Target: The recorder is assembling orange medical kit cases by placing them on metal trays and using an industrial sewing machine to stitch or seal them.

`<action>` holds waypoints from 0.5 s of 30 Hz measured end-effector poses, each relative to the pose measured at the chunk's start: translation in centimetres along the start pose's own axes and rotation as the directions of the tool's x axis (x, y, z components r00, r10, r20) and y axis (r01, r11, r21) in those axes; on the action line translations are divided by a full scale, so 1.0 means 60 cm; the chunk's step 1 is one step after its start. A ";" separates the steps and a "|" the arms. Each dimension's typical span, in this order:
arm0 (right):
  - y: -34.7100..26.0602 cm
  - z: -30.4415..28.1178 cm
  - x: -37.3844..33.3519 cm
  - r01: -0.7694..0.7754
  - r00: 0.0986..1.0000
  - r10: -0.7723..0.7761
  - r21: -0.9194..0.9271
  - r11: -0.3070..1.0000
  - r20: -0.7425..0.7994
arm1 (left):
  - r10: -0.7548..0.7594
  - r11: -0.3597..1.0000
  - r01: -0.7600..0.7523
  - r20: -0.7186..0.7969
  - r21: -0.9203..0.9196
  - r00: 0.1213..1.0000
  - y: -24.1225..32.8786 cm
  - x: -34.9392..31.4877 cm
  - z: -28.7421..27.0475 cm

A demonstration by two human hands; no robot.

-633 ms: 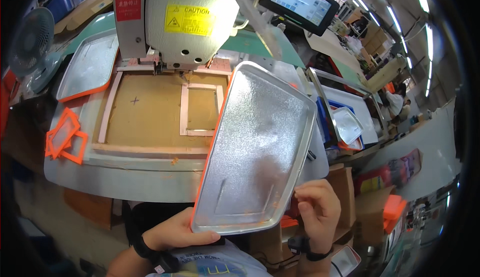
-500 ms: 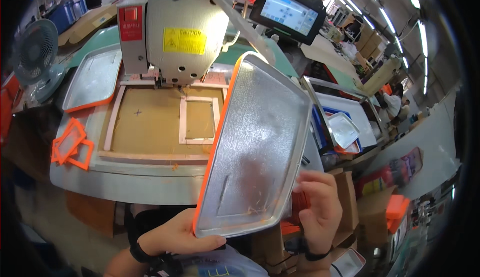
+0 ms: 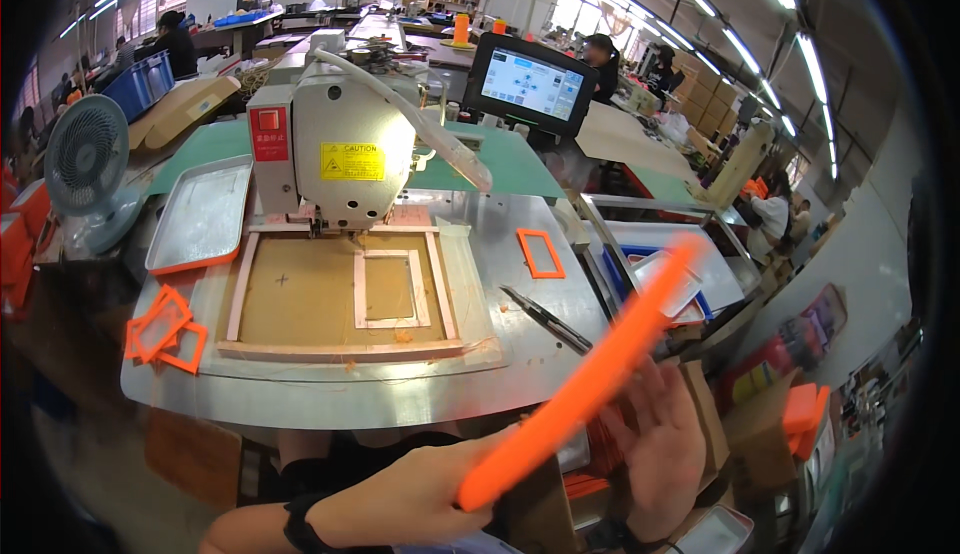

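My left hand (image 3: 425, 494) is closed on the lower end of a silver tray with an orange rim (image 3: 575, 389). The tray is turned edge-on and slanted up to the right, so only its blurred orange edge shows. Just beyond that edge is my right hand (image 3: 665, 444), palm showing and fingers spread, holding nothing. Whether it touches the tray I cannot tell. In front of me stands a sewing machine (image 3: 350, 154) over a tan board with pale strips (image 3: 305, 289). A similar silver tray (image 3: 203, 216) lies to its left.
Several small orange frames (image 3: 165, 329) lie at the table's left, another orange frame (image 3: 540, 253) at its right. A slim dark pointed tool (image 3: 548, 321) rests nearby. A screen (image 3: 530, 84) stands behind, a fan (image 3: 88, 159) at far left. Cardboard boxes (image 3: 757, 434) sit at lower right.
The tray has swung from showing its silver face to edge-on and moved right, uncovering the table's right side. My right hand's fingers have spread. The view has tilted up.
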State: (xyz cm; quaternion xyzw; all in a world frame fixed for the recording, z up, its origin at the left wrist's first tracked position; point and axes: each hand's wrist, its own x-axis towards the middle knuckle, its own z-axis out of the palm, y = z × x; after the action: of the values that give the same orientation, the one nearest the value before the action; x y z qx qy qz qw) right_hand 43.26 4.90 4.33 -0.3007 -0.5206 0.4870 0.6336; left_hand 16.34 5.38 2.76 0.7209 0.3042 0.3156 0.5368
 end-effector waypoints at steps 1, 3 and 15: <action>-0.023 -0.023 -0.024 0.110 0.994 -0.110 -0.011 0.994 0.029 | 0.143 0.970 -0.137 -0.017 0.203 0.990 0.019 0.020 0.010; 0.010 -0.085 -0.096 0.277 0.961 -0.268 0.230 0.933 -0.069 | 0.330 0.785 -0.252 -0.038 0.566 0.943 0.040 0.026 0.018; 0.004 -0.102 -0.136 -0.031 0.887 0.254 0.500 0.865 -0.385 | 0.292 0.897 -0.308 0.099 0.316 0.951 0.023 -0.011 -0.044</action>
State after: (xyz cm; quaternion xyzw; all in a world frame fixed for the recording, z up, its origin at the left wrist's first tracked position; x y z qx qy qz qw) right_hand 49.14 -1.85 -0.56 -0.2743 -0.2025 0.5669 0.7499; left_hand 14.03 6.05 4.61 0.8457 0.2245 0.3217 0.3618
